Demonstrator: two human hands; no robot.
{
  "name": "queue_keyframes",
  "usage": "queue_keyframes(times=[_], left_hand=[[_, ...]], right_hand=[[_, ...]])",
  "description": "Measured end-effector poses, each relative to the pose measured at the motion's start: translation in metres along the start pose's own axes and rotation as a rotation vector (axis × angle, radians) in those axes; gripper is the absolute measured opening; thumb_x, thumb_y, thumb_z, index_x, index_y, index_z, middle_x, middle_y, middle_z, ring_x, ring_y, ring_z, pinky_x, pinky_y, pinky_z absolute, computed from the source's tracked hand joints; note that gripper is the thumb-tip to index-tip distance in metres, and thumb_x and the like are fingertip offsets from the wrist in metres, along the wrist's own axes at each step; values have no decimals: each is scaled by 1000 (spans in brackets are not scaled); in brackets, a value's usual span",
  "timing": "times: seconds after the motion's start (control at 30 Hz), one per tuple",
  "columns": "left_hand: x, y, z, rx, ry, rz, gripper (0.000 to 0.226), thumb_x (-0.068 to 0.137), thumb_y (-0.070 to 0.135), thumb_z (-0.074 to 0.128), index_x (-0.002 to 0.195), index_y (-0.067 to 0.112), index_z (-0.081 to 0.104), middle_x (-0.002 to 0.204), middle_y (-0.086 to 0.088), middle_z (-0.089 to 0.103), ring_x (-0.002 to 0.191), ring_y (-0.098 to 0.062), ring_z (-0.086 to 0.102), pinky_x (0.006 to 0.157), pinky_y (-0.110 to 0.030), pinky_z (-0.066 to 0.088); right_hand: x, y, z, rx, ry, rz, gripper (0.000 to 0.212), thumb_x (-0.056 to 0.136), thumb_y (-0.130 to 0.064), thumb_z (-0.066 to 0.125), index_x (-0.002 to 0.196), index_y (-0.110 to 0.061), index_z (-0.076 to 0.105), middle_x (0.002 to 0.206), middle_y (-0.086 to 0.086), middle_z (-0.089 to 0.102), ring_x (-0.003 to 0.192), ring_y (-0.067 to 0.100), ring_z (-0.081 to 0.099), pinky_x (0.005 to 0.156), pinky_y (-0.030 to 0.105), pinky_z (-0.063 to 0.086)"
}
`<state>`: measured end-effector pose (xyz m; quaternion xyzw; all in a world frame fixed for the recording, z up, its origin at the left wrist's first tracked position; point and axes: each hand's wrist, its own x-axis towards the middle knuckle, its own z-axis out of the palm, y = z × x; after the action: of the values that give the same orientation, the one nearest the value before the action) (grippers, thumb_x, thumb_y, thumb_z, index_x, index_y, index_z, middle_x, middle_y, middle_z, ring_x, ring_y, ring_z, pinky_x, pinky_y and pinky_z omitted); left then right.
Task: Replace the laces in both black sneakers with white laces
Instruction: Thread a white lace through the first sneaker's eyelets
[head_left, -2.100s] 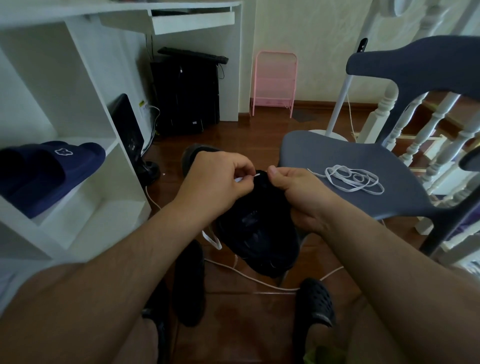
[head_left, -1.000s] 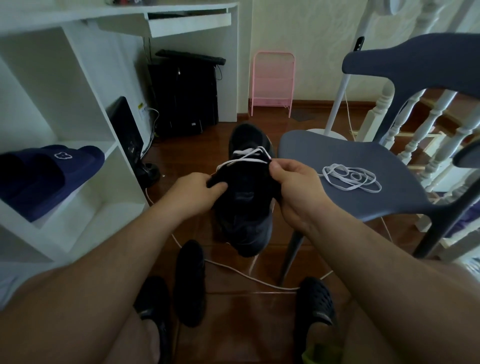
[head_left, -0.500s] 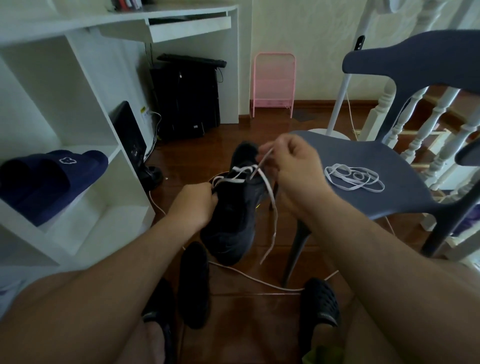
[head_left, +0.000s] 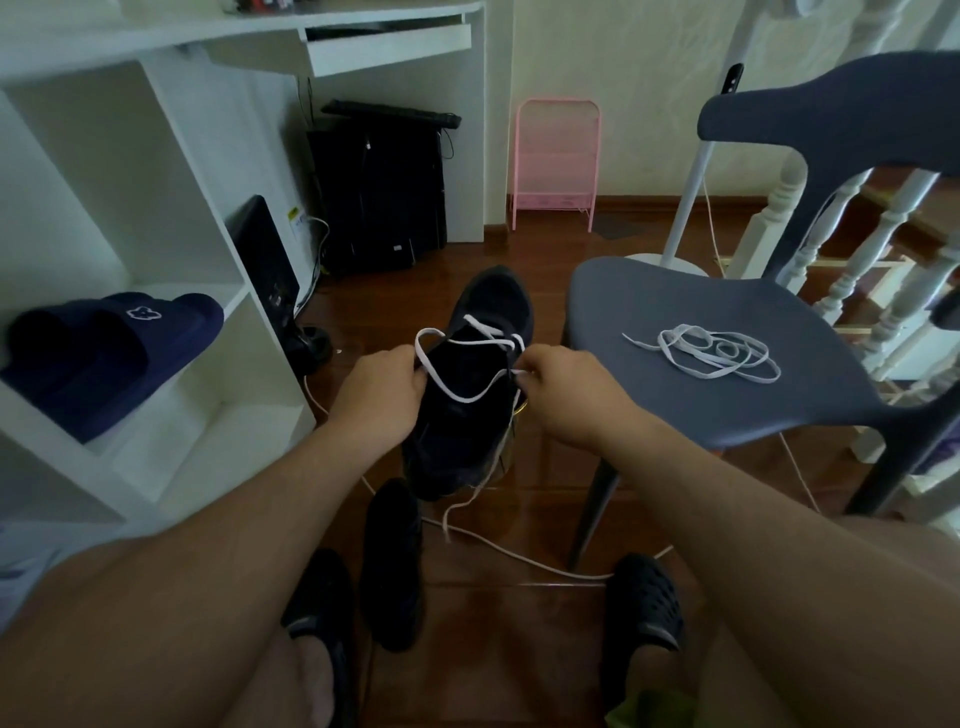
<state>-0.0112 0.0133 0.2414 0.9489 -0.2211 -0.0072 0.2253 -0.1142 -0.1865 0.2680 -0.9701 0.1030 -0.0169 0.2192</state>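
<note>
We hold the black sneaker (head_left: 467, 415) between our hands: a soft, light upper. Left hand (head_left: 382, 392) grips its collar; right hand (head_left: 561, 389) pinches the limp, slippery white lace (head_left: 457, 387) near its tip, where it threads best.

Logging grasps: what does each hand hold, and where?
Left hand grips the sneaker at its left edge; right hand pinches the white lace by the right eyelets.

A home room: dark polished wooden floor (head_left: 524, 613), white shelving unit (head_left: 171, 218) at left holding navy slippers (head_left: 104, 353), grey plastic chair (head_left: 727, 332) right, white turned stair balusters (head_left: 878, 249) far right.
</note>
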Motion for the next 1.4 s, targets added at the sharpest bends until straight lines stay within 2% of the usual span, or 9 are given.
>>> queue_keyframes(times=[0.23, 0.33, 0.43, 0.57, 0.73, 0.87, 1.0, 1.2, 1.4], left_hand=[[1, -5, -7, 110, -110, -55, 22, 110, 30, 45, 99, 14, 57, 91, -9, 61, 81, -31, 59, 71, -43, 49], [-3, 0, -9, 21, -109, -2, 18, 110, 32, 47, 106, 18, 57, 87, -5, 62, 74, -27, 61, 66, -46, 50], [-9, 8, -11, -6, -108, 71, 14, 110, 29, 49, 124, 28, 48, 77, -4, 62, 59, -22, 56, 49, -39, 42], [-12, 17, -11, -31, -148, 75, 27, 109, 22, 46, 128, 39, 38, 69, -4, 56, 52, -21, 50, 46, -33, 33], [-15, 24, -11, -57, -223, 145, 24, 109, 24, 45, 108, 41, 62, 99, 1, 67, 77, -19, 63, 60, -34, 45], [-21, 28, -11, -96, -249, 220, 38, 102, 33, 66, 139, 40, 61, 139, 9, 64, 125, -16, 59, 93, -29, 47], [-20, 33, -17, -46, -326, 265, 84, 81, 43, 87, 153, 35, 47, 144, 8, 58, 131, -15, 53, 98, -25, 41], [-27, 31, -14, -123, -161, 346, 36, 94, 12, 64, 112, 43, 57, 99, 14, 65, 89, -11, 62, 71, -36, 53], [-26, 30, -15, -148, 12, 376, 31, 96, 10, 61, 114, 35, 61, 100, 10, 61, 86, -13, 57, 66, -33, 45]], right_hand=[[-27, -24, -72, 906, 385, -192, 21, 107, -15, 53, 92, -22, 67, 72, -10, 63, 64, 5, 58, 59, 22, 50], [-19, -13, -53, 570, 412, -61, 14, 105, -29, 56, 114, -29, 68, 99, -11, 70, 87, 7, 66, 77, 37, 60], [-12, -7, -42, 113, 317, -3, 48, 98, -43, 61, 144, -39, 47, 132, 0, 50, 109, 21, 60, 93, 47, 56], [-19, -26, -21, -121, 152, -211, 24, 94, -50, 65, 113, -36, 70, 108, -4, 44, 98, 19, 53, 79, 35, 50], [-19, -30, 13, -456, -83, -153, 57, 80, -69, 72, 121, -29, 65, 114, 2, 45, 111, 28, 47, 88, 44, 47], [-16, -26, 24, -580, -61, -127, 73, 78, -75, 70, 133, -26, 62, 118, 5, 48, 113, 29, 49, 89, 45, 43], [-14, -23, 17, -437, 57, -177, 40, 95, -50, 58, 125, -25, 67, 100, 0, 38, 90, 21, 39, 74, 38, 36], [-24, -29, -2, -96, 116, -439, 7, 90, -25, 61, 95, -29, 64, 92, -4, 41, 82, 16, 43, 71, 32, 43], [-21, -11, -41, 641, 111, -43, 23, 90, -2, 56, 95, -24, 63, 79, -1, 57, 65, 13, 52, 65, 38, 46]])
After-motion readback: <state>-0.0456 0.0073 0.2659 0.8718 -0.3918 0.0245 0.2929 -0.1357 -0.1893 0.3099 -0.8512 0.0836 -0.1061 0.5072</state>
